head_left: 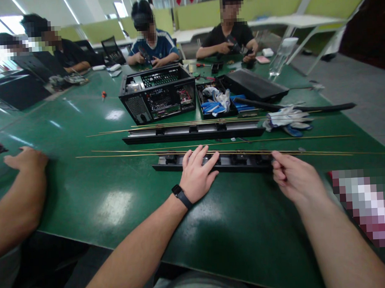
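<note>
A long black channel point(163, 167) with dark blocks in its trough lies crosswise before me. Thin brass rods point(122, 156) run along and over it, sticking out at both sides. My left hand point(198, 174), wearing a dark watch, rests across the middle of the channel and rods with its fingers spread. At the channel's right end my right hand point(294, 173) is closed, thumb and finger pinched on a brass rod; the exact grip is partly hidden. Just beyond lies a second black channel point(192, 136), with more brass rods point(114, 131) along its back edge.
Farther back stand an open black computer case point(158, 100) and a tray point(218, 114) with gloves. White-and-blue gloves point(288, 118), a black tube point(326, 107) and a clear bottle point(281, 57) are right. A neighbour's hand point(27, 159) is left; several people sit around the green table point(86, 201).
</note>
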`<control>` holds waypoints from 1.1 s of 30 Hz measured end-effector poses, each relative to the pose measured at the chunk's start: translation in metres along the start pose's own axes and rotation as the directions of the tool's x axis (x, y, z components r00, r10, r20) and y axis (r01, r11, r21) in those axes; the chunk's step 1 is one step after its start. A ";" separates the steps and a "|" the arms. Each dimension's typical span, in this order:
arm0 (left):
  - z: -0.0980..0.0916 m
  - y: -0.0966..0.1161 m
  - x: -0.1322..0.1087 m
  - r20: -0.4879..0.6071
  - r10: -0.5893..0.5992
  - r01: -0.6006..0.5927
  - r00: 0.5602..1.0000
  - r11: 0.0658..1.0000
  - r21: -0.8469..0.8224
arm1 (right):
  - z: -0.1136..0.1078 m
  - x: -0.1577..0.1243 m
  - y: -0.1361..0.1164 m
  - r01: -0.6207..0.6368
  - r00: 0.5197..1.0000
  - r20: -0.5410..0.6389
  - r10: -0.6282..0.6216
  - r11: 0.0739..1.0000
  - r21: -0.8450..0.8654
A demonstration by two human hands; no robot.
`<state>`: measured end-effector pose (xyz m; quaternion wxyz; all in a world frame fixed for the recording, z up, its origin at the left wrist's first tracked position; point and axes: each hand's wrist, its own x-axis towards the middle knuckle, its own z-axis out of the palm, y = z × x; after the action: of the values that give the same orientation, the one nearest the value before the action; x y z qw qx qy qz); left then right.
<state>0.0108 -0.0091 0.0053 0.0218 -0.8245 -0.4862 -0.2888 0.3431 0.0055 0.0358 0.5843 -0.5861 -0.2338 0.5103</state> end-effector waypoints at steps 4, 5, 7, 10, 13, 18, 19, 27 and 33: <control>0.000 -0.001 0.000 -0.004 0.009 -0.009 1.000 1.000 -0.006 | -0.003 0.002 -0.001 -0.015 1.000 0.004 0.015 1.000 -0.017; 0.000 -0.001 0.000 -0.005 0.010 -0.010 1.000 1.000 -0.007 | -0.003 0.002 -0.001 -0.021 1.000 0.003 0.021 1.000 -0.016; 0.000 -0.001 -0.001 -0.007 0.009 -0.009 1.000 1.000 -0.006 | -0.003 0.001 -0.002 -0.029 1.000 -0.002 0.029 1.000 -0.008; 0.000 -0.001 -0.001 -0.008 0.005 -0.005 1.000 1.000 -0.001 | 0.000 -0.001 -0.004 -0.035 0.999 -0.013 0.035 0.999 0.012; -0.001 -0.001 -0.001 -0.003 0.007 -0.007 1.000 1.000 0.000 | 0.003 -0.004 -0.005 -0.042 0.999 -0.032 0.043 0.999 0.029; -0.001 -0.001 0.000 0.005 0.004 -0.004 1.000 1.000 0.001 | 0.004 -0.004 -0.006 -0.052 0.997 -0.051 0.055 0.997 0.050; -0.001 0.000 0.000 0.006 0.002 -0.002 1.000 1.000 0.001 | 0.003 -0.004 -0.006 -0.052 0.997 -0.052 0.054 0.998 0.047; -0.001 0.000 0.000 0.010 0.003 -0.003 1.000 1.000 0.002 | 0.003 -0.004 -0.009 -0.066 0.996 -0.052 0.067 0.997 0.031; -0.002 0.000 0.000 0.020 0.001 -0.001 1.000 1.000 0.004 | 0.005 -0.008 -0.011 -0.051 0.994 -0.096 0.056 0.997 0.050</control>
<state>0.0097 -0.0097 0.0071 0.0188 -0.8275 -0.4865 -0.2798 0.3391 0.0033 0.0491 0.5950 -0.6022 -0.1770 0.5019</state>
